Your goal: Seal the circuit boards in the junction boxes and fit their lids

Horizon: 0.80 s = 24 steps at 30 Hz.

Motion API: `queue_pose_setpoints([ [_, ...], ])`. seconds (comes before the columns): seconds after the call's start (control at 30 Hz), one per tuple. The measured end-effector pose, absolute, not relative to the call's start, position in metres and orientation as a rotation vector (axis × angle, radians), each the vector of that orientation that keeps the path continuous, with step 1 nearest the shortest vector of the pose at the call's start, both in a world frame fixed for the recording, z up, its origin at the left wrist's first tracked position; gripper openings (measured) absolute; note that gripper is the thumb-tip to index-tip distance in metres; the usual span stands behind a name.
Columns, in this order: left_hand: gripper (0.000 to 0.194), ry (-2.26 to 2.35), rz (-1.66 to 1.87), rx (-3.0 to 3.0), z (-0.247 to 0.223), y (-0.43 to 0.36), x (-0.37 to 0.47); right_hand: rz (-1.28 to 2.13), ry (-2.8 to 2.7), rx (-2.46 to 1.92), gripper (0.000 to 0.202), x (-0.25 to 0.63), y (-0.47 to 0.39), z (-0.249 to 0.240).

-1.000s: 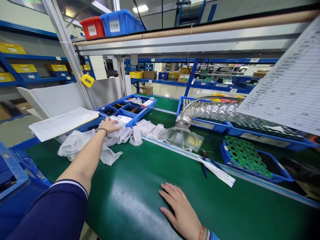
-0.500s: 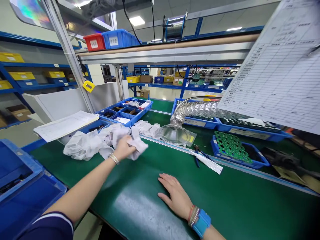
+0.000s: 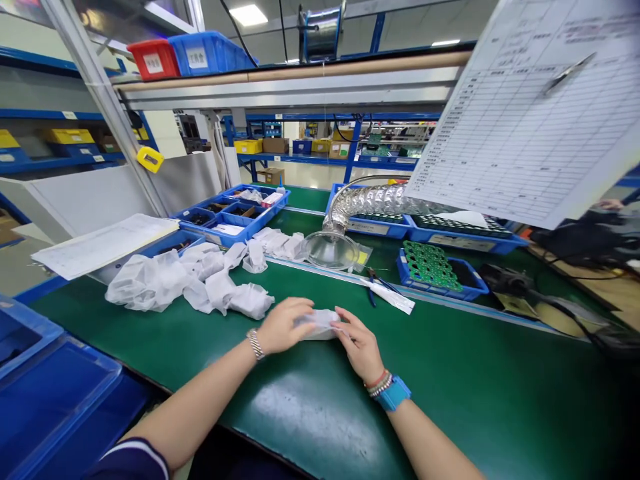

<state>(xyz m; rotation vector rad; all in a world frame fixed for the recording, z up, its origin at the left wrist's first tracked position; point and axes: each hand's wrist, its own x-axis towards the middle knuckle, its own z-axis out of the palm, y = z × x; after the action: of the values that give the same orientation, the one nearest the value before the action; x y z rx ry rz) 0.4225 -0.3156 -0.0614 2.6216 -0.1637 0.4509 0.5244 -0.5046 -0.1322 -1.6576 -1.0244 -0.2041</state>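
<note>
Between my two hands, low over the green mat, is a small white translucent bag wrapped around something I cannot make out. My left hand is closed on its left end, fingers curled over the top. At the right end, my right hand pinches the wrapping between thumb and fingers. To the left lies a pile of similar crumpled white bags, with one wrapped bundle at its near right edge.
Beyond my hands stand a round fume hood on a silver duct, pliers and a white packet. Green circuit boards fill a blue tray at right. A divided blue tray sits behind the pile. Paper sheets hang at upper right.
My left hand has carried a white bag from the pile rightward to the mat's middle. My right hand, earlier flat on the mat, has come up and taken the bag's other end.
</note>
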Motion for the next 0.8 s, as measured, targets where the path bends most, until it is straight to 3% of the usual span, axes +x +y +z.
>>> queue_pose_setpoints([
  [0.1, 0.05, 0.06, 0.497, 2.777, -0.049, -0.26, 0.41, -0.066, -0.906, -1.54, 0.016, 0.532, -0.514, -0.117],
  [0.2, 0.063, 0.558, 0.247, 2.929, -0.049, -0.202, 0.393, 0.066, -0.749, -1.312, 0.016, 0.545, -0.527, -0.103],
  [0.3, 0.055, 0.614, 0.139, 2.932, -0.061, -0.172, 0.38, 0.141, -0.558, -1.119, 0.018, 0.558, -0.546, -0.084],
  [0.43, 0.045, 0.562, 0.255, 2.939, -0.079, -0.197, 0.381, 0.245, -0.564, -1.076, 0.02, 0.56, -0.568, -0.048],
  [0.57, 0.045, 0.452, 0.365, 2.919, -0.086, -0.266, 0.392, 0.507, -0.781, -1.471, 0.032, 0.539, -0.544, -0.029],
  [0.67, 0.049, 0.367, 0.384, 2.887, -0.085, -0.31, 0.394, 0.477, -0.956, -1.892, 0.038, 0.523, -0.502, -0.045],
  [0.8, 0.065, 0.174, 0.355, 2.795, -0.087, -0.315, 0.385, 0.342, -1.098, -2.103, 0.015, 0.52, -0.477, -0.07],
])
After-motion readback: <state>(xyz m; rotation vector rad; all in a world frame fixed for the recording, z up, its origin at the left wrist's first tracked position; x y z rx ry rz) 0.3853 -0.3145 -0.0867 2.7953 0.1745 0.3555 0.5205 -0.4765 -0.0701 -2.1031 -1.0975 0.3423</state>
